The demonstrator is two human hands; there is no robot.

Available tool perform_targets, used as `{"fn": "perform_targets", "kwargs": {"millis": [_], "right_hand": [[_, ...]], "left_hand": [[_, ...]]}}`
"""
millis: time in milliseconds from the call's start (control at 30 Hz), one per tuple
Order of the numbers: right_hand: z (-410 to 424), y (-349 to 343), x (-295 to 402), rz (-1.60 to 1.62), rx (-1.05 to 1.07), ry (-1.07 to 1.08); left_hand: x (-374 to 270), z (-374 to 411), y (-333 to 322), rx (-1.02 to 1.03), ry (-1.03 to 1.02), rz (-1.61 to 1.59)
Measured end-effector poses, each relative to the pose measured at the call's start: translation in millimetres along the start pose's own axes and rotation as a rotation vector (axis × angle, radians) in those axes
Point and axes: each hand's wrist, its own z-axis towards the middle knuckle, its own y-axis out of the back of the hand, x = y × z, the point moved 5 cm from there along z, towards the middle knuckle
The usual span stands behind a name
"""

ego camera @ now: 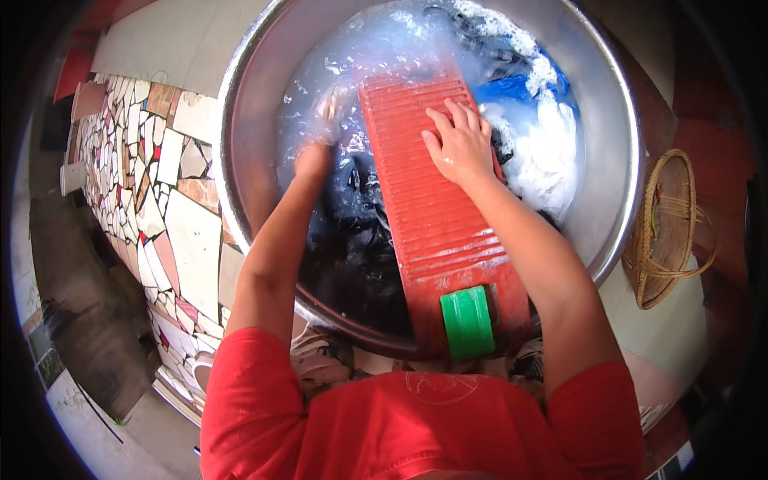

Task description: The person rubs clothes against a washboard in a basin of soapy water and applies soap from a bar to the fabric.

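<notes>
A red ridged washboard (429, 180) leans in a large metal basin (621, 198), its far end under cloudy, soapy water (384, 36). My right hand (462, 144) lies on the board's ridges near its right edge, fingers spread, holding nothing. Left of the board, my left hand (321, 135) is in the splashing water; blur and foam hide its fingers. Dark cloth (357, 258) lies in the water below that hand. A green bar of soap (468, 322) sits at the board's near end. To its right are white cloth (549, 156) and blue cloth (510, 89), partly under suds.
A woven basket (666, 228) with a handle stands right of the basin. Paving of irregular tile pieces (192, 246) covers the ground on the left. The basin's near rim (354, 336) is close to my body.
</notes>
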Motion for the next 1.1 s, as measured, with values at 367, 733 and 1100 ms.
{"fn": "perform_targets", "kwargs": {"millis": [367,733,1100], "right_hand": [[27.5,-3.1,-6.3,1.525,-0.034,-0.622],[32.3,8.5,-68.2,0.970,0.245,-0.424],[-75.6,40.5,14.2,0.256,0.105,0.292]], "left_hand": [[-130.0,-96.1,234.1,-0.406,-0.489,-0.799],[-118.1,-50.7,109.4,0.183,-0.134,-1.153],[-176.6,-145.6,66.2,-0.392,-0.682,-0.273]]}}
